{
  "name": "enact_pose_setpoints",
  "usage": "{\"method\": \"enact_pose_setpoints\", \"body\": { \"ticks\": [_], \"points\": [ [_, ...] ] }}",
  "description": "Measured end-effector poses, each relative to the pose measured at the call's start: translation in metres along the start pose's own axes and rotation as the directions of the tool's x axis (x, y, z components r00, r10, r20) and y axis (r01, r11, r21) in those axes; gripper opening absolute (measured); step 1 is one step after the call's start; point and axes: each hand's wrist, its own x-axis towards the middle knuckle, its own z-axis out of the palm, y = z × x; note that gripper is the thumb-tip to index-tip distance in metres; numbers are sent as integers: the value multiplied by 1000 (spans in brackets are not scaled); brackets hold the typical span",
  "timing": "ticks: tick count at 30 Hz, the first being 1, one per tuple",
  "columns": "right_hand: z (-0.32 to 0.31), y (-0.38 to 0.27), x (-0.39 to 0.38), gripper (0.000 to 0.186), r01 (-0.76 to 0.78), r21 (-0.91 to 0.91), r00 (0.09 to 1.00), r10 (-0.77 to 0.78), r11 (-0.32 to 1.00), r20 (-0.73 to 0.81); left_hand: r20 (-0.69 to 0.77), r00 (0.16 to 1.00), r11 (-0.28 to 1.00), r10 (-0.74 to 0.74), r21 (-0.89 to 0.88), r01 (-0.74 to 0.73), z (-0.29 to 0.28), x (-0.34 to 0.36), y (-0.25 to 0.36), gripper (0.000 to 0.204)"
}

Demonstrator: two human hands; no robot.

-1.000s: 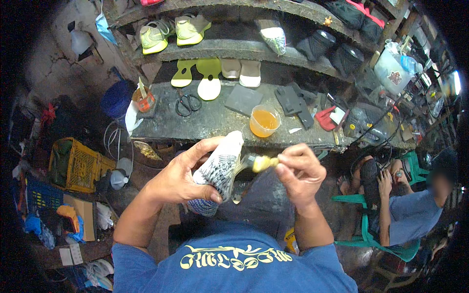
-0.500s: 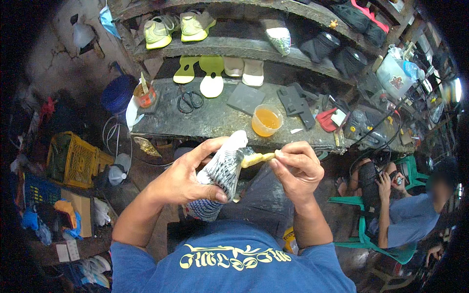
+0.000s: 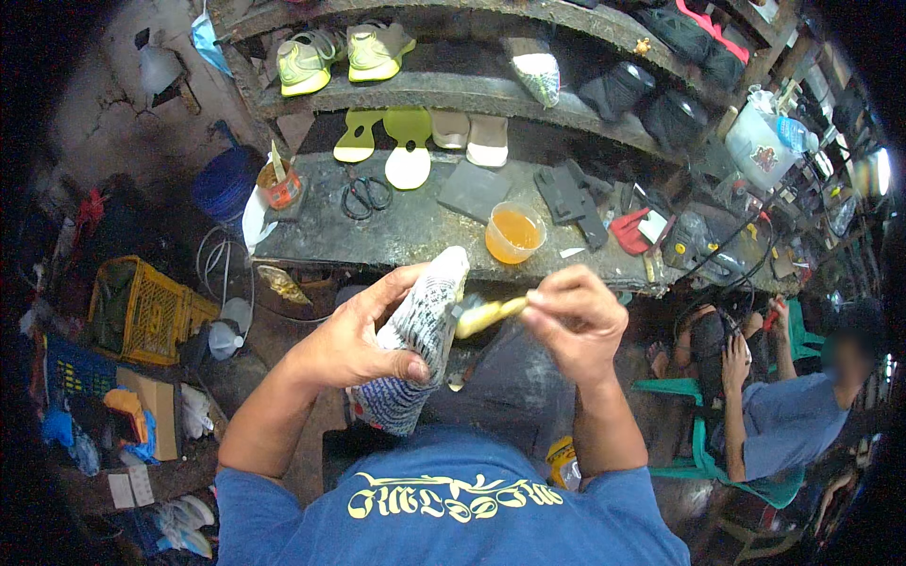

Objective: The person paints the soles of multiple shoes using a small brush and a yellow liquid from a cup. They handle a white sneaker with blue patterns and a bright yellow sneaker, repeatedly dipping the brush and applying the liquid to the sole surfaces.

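Observation:
My left hand [image 3: 373,344] is wrapped round a black, white and blue knit shoe upper [image 3: 425,307] with a white tip pointing up, held tilted above my lap. My right hand [image 3: 576,325] pinches a small brush with a yellowish handle [image 3: 495,313]; its blurred head is at the upper's right edge. Just beyond my hands, on the worn bench [image 3: 377,241], stands a clear plastic cup of amber liquid [image 3: 514,236]. Behind it lie a grey block [image 3: 477,193], black scissors [image 3: 366,198] and green cut pieces [image 3: 408,146].
Shelves [image 3: 472,90] hold shoes. Black and red scraps [image 3: 630,234] lie right on the bench, beside cables and containers. A co-worker [image 3: 783,415] sits in a green chair at right, hands on dark material. A yellow crate [image 3: 151,307] and cluttered low shelves are at left.
The upper has shifted slightly down in my left hand, showing more of its blue lower part. The brush has moved along its right edge. The co-worker's far hand has risen.

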Motion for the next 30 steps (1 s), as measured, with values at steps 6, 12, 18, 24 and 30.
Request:
{"method": "enact_pose_setpoints", "body": {
  "ticks": [6, 12, 18, 24, 30],
  "points": [
    [8, 7, 8, 16, -117, 73, 958, 94, 990, 270, 5, 997, 978, -82, -192, 81, -13, 5, -12, 123],
    [18, 26, 13, 14, -221, -125, 943, 245, 967, 226, 55, 996, 960, -77, -267, 89, -33, 11, -41, 118],
    [-29, 35, 23, 13, -354, -233, 932, 362, 906, -12, 0, 983, 799, -186, -582, 151, -99, 15, -70, 98],
    [-71, 45, 44, 19, -3, -938, 918, 374, 347, 135, -153, 988, 818, -23, -571, -70, -85, -40, -109, 73],
    [-40, 91, 71, 16, 251, -947, 809, 495, 199, 318, -337, 928, 702, -159, -699, -134, -106, -36, -98, 50]
  ]
}}
